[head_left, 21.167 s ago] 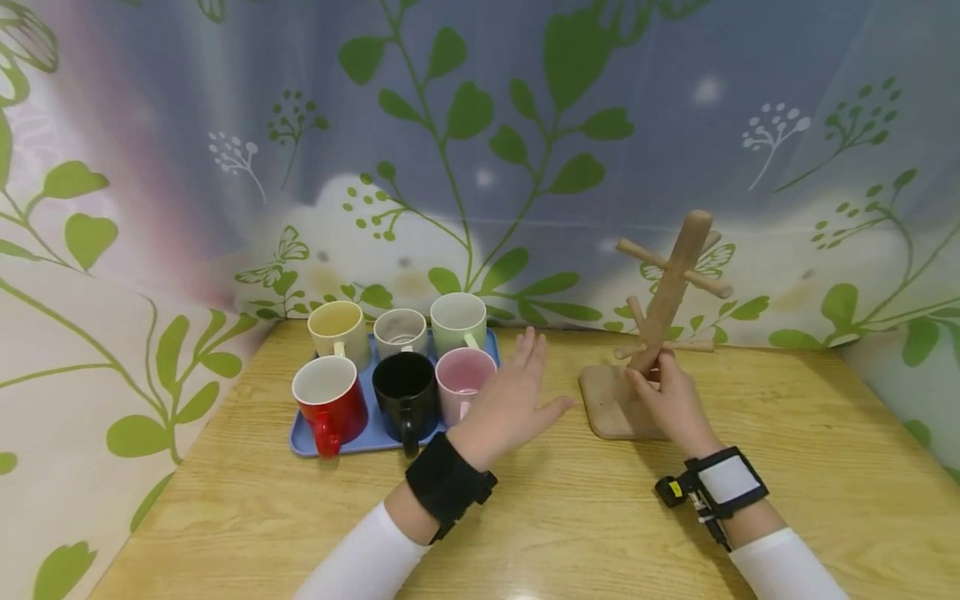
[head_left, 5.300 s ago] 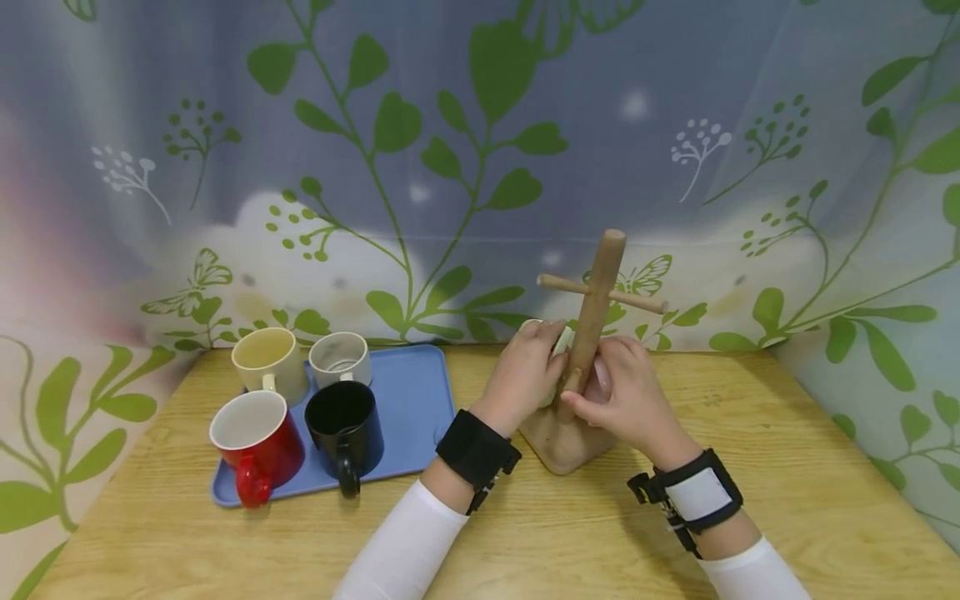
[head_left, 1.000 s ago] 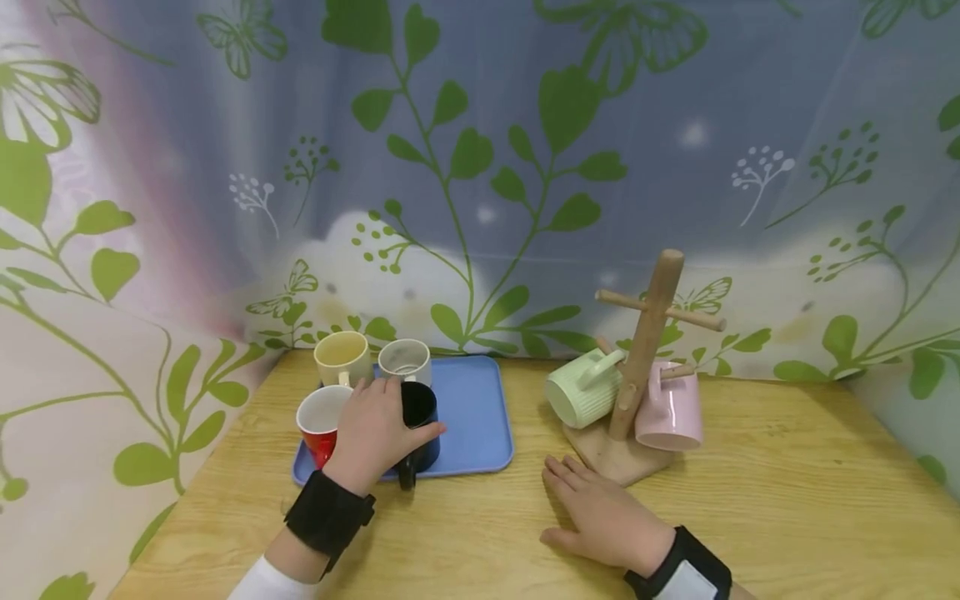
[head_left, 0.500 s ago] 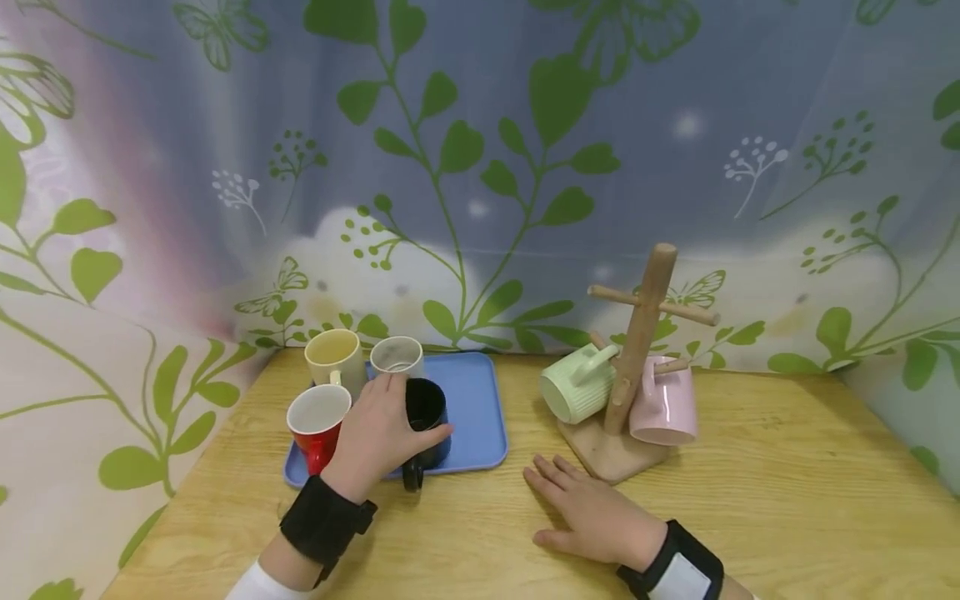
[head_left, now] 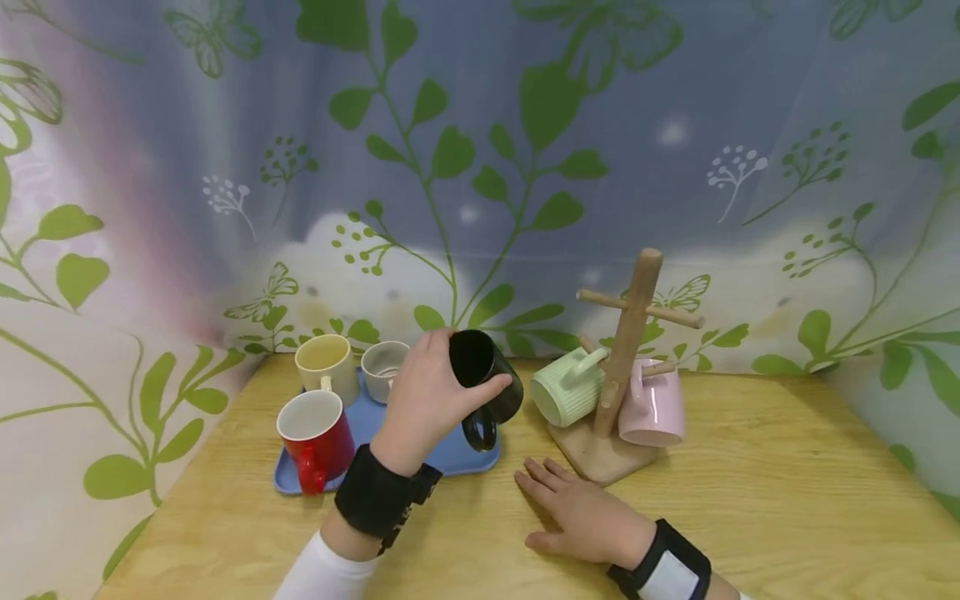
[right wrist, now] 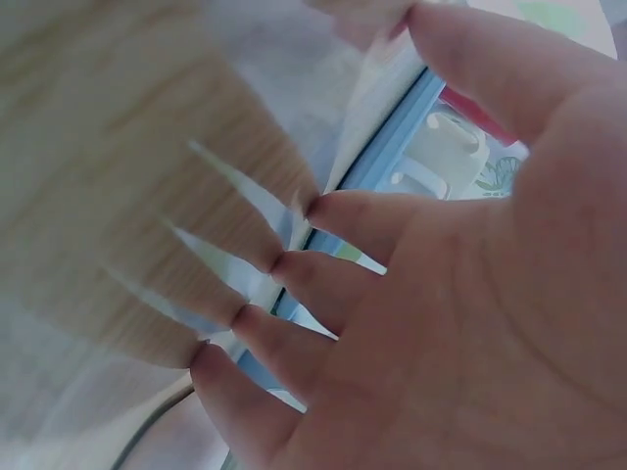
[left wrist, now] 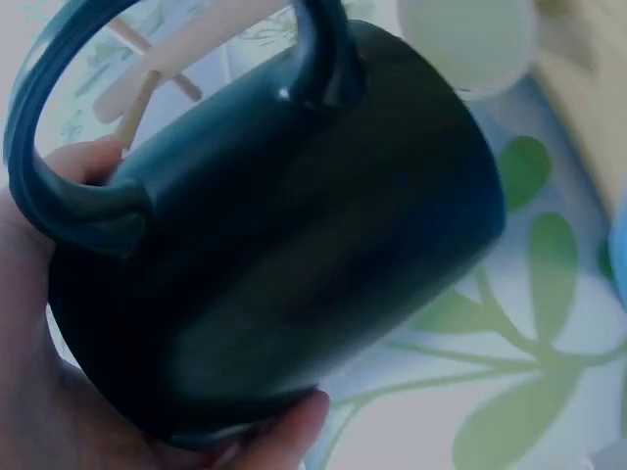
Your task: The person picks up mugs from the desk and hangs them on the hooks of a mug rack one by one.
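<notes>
My left hand (head_left: 427, 396) grips a black mug (head_left: 501, 392) near its rim, tilted, above the right part of the blue tray (head_left: 461, 458). In the left wrist view the mug's dark side (left wrist: 294, 245) and handle fill the picture, with thumb and fingers round the rim end. My right hand (head_left: 588, 517) has its fingers spread, fingertips on the table in front of the wooden mug tree (head_left: 626, 350). A light green ribbed mug (head_left: 566, 387) hangs on the tree's left lower peg and a pink mug (head_left: 654, 408) on its right lower peg.
On the tray's left part stand a red mug (head_left: 315, 437), a yellow mug (head_left: 326, 367) and a white-grey mug (head_left: 381, 367). Two upper pegs (head_left: 675, 317) of the tree stick out bare. A leaf-printed cloth (head_left: 480, 167) hangs behind the table.
My left hand has lifted the black mug off the tray and moved it right, tilting it. Earlier, the green and pink mugs went from tray to tree. The right hand stays on the table.
</notes>
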The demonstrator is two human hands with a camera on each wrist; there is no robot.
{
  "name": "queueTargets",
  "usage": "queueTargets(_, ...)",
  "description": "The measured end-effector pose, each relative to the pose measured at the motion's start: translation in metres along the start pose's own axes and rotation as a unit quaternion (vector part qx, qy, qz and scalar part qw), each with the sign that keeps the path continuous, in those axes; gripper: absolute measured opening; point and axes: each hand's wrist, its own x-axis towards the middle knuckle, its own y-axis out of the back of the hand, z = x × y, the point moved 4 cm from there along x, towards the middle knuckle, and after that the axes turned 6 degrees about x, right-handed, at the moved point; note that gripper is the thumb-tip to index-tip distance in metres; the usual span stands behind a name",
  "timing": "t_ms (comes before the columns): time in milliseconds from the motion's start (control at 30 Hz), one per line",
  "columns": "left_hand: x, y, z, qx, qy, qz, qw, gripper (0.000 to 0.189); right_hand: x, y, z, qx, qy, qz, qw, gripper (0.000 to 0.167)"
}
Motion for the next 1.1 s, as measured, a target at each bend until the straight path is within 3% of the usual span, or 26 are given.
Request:
queueTargets(100, 0.003, -0.003, 0.007, 0.006, 0.007, 0.007, 0.9999, 0.096, 0.002, 0.004, -0.004, -0.009, 0.0, 0.024, 0.9997, 0.071)
queueTargets(167, 0.003, -0.008, 0.009, 0.008, 0.004, 0.006, 0.9999, 0.096, 0.0, 0.012, -0.01, -0.033, -0.002, 0.087, 0.9956, 0.063)
queueTargets(233, 0.002, -0.013, 0.01, 0.005, -0.001, 0.007, 1.0, 0.096, -0.005, 0.026, -0.021, -0.065, 0.006, 0.186, 0.9804, 0.052)
queueTargets(300, 0.001, -0.018, 0.012, -0.003, -0.007, 0.013, 0.9999, 0.096, -0.013, 0.04, -0.033, -0.081, 0.016, 0.279, 0.9567, 0.045)
queueTargets(400, -0.001, -0.023, 0.016, -0.016, -0.013, 0.013, 0.9997, 0.094, -0.025, 0.056, -0.048, -0.079, 0.052, 0.361, 0.9278, 0.044)
queueTargets(600, -0.005, -0.029, 0.023, -0.038, -0.014, -0.039, 0.9984, 0.094, -0.03, 0.055, -0.059, -0.055, 0.118, 0.394, 0.9098, 0.043)
queueTargets(800, -0.007, -0.035, 0.024, -0.027, -0.016, -0.056, 0.998, 0.094, -0.026, 0.049, -0.058, -0.067, 0.126, 0.412, 0.9001, 0.032)
queueTargets(933, -0.005, -0.043, 0.027, -0.027, -0.029, -0.08, 0.996, 0.093, -0.022, 0.049, -0.057, -0.064, 0.109, 0.405, 0.9056, 0.025)
queueTargets(1100, -0.008, -0.051, 0.023, -0.035, -0.012, -0.135, 0.9902, 0.097, -0.024, 0.053, -0.061, -0.039, 0.089, 0.368, 0.9248, 0.021)
